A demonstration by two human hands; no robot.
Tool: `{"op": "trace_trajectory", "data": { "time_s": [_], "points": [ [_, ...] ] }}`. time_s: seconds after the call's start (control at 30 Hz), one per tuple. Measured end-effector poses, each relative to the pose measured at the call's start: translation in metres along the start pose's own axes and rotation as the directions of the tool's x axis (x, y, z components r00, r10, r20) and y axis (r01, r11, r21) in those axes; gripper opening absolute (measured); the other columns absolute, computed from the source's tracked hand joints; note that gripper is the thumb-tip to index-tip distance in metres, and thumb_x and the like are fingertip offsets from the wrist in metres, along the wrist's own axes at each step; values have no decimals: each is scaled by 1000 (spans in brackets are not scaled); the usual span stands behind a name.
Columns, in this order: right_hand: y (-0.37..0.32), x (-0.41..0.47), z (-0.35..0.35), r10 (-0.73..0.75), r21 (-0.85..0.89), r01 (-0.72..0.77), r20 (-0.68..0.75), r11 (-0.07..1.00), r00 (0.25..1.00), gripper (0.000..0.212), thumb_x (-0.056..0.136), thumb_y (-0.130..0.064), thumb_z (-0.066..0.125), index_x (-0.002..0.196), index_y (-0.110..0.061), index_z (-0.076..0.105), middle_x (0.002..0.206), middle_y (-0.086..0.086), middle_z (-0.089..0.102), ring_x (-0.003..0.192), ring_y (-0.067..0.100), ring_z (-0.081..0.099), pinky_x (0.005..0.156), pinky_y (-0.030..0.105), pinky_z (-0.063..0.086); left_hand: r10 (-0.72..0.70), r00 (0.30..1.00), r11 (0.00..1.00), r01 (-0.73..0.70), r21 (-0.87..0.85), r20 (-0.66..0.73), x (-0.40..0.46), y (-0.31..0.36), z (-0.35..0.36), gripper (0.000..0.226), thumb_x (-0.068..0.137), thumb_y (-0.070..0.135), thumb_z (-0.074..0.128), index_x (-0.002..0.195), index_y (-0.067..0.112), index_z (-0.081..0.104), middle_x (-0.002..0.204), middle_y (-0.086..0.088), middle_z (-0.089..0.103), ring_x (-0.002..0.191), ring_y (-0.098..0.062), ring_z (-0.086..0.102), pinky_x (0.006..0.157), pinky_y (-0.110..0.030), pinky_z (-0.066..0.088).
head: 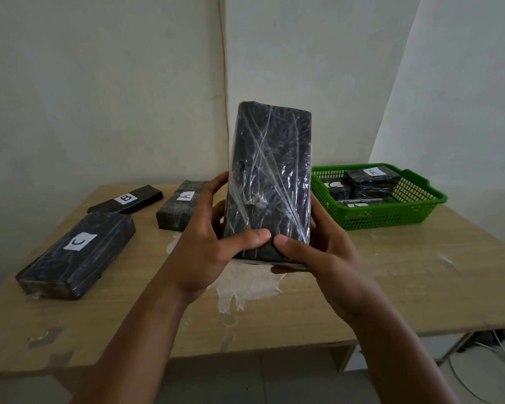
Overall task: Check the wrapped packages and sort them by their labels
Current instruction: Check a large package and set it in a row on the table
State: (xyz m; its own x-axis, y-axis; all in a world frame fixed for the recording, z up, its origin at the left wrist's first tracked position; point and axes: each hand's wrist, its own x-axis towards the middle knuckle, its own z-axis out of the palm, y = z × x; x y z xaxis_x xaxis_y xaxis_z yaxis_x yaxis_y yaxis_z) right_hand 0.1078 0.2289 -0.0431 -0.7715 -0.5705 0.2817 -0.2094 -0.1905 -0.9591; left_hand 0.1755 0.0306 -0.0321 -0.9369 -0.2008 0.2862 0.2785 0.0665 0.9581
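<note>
Both hands grip one black wrapped package (270, 176) by its lower end, holding it upright above the middle of the wooden table (391, 275). Left hand (213, 243): fingers curled round the package's left edge, thumb pressed across the bottom of the near face. Right hand (318, 255): thumb on the same face, tip almost meeting the left thumb, fingers wrapped under and behind. Near face is dark, covered in crinkled clear film, with a small torn or bunched spot low down; no label shows on this side. Table, left side: three black packages lying flat, each apart from the others. Package marked C (76, 252) is nearest; package marked B (126, 199) is slimmer and farther back; package marked A (180, 208) lies just left of the held one, partly behind the left hand. Right rear of the table: green plastic basket (391, 214) holding several more black packages, the top one labelled A, another showing C; the remaining labels are too hidden to read. White patches of worn surface on the tabletop below the hands
</note>
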Motion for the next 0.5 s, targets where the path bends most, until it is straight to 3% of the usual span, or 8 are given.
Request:
{"op": "trace_trajectory", "data": {
  "time_s": [0.17,0.3,0.37,0.43,0.5],
  "points": [
    [1,-1,2,9,38,-9,-4,999,1000,88,85,-15,79,158,-43,39,134,-2,72,114,28,75,85,43,64,13,999,1000,-13,14,-30,-1,-1,4,94,72,14,87,147,46,42,132,3,71,120,-22,71,91,-36,63],
    [8,0,8,-22,-44,17,-109,999,994,78,94,-15,74,156,-49,41,140,-13,67,121,18,71,98,43,61,36,996,997,-30,72,-82,-2,1,12,91,76,34,91,149,50,40,131,12,71,120,-11,70,93,-32,62],
    [10,0,14,-53,-27,49,-172,998,984,73,102,-9,63,156,-50,37,130,-30,68,118,4,69,92,28,61,30,996,998,-25,59,-82,-1,4,16,76,85,44,80,150,48,42,133,13,70,121,-7,69,96,-32,60],
    [14,0,17,-25,53,36,-198,998,980,66,105,-12,57,151,-50,29,108,-47,67,106,-17,67,81,8,55,25,997,1000,-24,12,-73,-1,7,20,61,95,42,69,151,43,45,133,12,70,119,-4,69,94,-26,60],
    [17,1,20,-17,93,40,-239,995,971,69,99,-31,61,156,-49,26,115,-45,65,107,-17,67,80,8,55,31,998,1000,-31,0,-57,-1,8,24,57,96,39,60,151,41,47,131,10,71,116,-3,70,88,-21,60]
  ]
}}
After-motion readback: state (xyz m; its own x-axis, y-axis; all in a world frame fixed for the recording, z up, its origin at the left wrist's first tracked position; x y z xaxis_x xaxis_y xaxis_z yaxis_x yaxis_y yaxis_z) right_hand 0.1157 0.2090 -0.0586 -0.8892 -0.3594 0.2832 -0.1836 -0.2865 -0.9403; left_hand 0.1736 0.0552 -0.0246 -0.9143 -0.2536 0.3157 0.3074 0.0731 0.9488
